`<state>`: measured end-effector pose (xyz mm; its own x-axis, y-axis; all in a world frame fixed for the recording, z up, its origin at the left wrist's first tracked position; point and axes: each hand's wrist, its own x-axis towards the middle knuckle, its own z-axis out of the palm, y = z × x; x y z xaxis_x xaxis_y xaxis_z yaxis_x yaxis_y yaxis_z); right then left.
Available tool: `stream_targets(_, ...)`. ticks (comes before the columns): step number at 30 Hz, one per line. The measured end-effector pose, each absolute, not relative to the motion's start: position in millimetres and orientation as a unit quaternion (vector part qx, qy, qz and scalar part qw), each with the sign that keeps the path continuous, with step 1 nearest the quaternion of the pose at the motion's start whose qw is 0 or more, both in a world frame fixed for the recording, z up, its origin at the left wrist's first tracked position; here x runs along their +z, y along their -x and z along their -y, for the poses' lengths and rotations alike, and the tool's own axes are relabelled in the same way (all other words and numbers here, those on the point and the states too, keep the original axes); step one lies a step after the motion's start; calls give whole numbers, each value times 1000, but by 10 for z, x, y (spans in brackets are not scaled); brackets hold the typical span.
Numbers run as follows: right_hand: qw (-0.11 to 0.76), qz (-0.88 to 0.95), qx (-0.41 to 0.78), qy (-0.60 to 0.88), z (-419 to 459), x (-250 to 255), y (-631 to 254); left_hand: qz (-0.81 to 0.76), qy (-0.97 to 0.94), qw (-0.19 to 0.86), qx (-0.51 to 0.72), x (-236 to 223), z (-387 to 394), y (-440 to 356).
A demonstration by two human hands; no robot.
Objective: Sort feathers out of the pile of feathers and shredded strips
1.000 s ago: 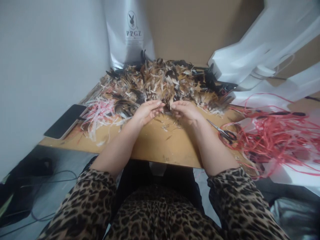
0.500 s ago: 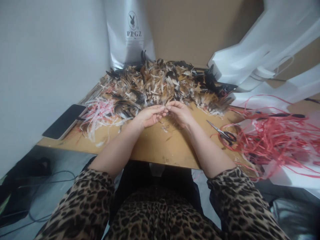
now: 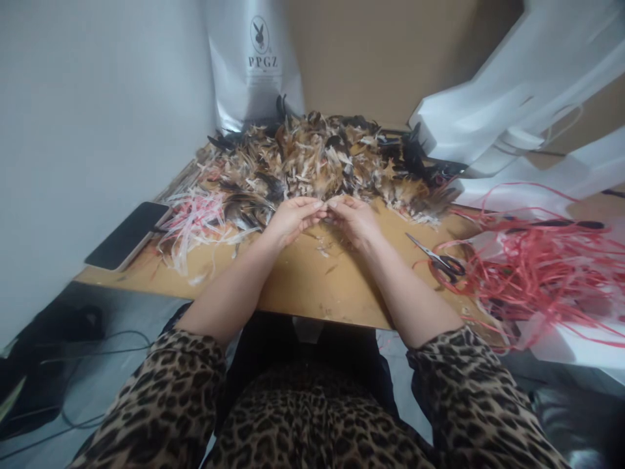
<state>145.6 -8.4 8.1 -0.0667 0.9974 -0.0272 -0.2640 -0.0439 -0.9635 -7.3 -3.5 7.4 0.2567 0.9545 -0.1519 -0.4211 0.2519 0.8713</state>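
A: Start at the left edge. What lies there?

B: A dark phone sits at the left corner of the wooden table, near the wall. Just right of it is a tangle of pink and white plastic strips.

A: And the hands?

B: The left hand and the right hand meet at the near edge of the feather pile, fingertips touching each other. Both are curled and pinched together on something small between them; it may be a feather, but it is too small to tell. Their wrists rest low over the table.

A: Where do the feathers lie?

B: Brown, tan and black feathers are heaped across the far half of the table, straight beyond the hands, reaching back to a silver bag printed with a rabbit mark that stands upright against the wall.

A: Further right?

B: Scissors with black handles lie flat on the table, near the right forearm, blades towards the hands. Just beyond them spreads a loose mass of red string, with white bags behind it.
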Motion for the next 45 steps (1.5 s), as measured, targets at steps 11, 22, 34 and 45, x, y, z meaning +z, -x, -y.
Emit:
stream_targets(11,539,538,482,434,93,97,-1494,-373,-383,727,431,55,41,102)
stream_targets(22,519,541,486,450,118,111,-1481,-387,-434,700,415,43,58,80)
stream_targets(34,314,690,364,540,81,364,-2020,-398,-421,680,449,37,32,83)
stream_targets(45,121,785,312,522,67,327,-2090,-404,-386,694,454,78,30,94)
